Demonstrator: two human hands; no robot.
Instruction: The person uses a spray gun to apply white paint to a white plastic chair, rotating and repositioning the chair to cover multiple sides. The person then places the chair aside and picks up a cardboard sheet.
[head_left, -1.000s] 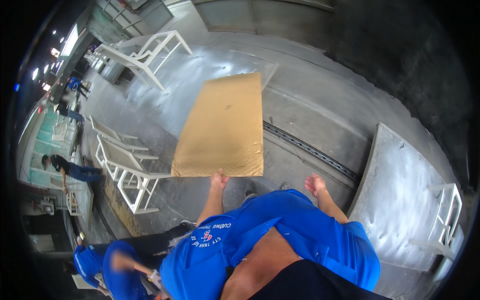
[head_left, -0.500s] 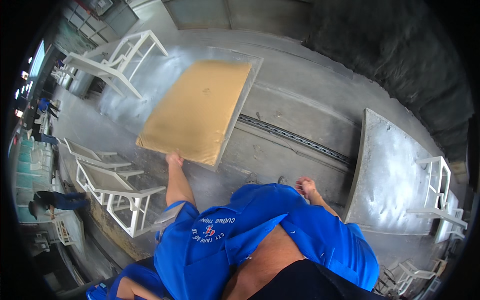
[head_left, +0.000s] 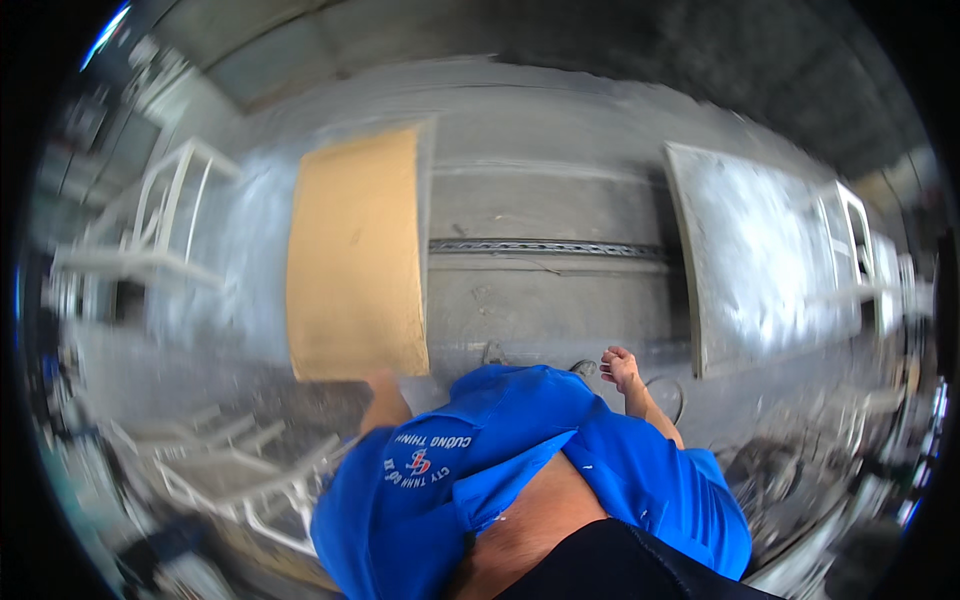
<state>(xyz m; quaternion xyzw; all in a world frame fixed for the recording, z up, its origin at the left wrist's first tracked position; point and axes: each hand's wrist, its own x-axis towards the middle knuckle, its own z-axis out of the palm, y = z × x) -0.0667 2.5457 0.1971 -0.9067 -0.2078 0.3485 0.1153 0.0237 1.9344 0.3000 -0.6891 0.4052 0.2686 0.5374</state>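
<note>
My left hand is at the near edge of a tan cardboard sheet, gripping it; motion blur smears the fingers. The sheet lies on the right part of a silvery flat platform to my left. Lower and to the right, my right hand hangs beside my body, its fingers loosely bent and apart, with nothing in them.
A white chair frame stands on the left platform. Another silvery platform on the right bears a white chair frame. A chain track runs along the floor between them. Blurred white frames stand at lower left.
My view has swung to the left, so the platforms now lie level across it. My left hand stays at the cardboard's near edge; my right hand remains empty.
</note>
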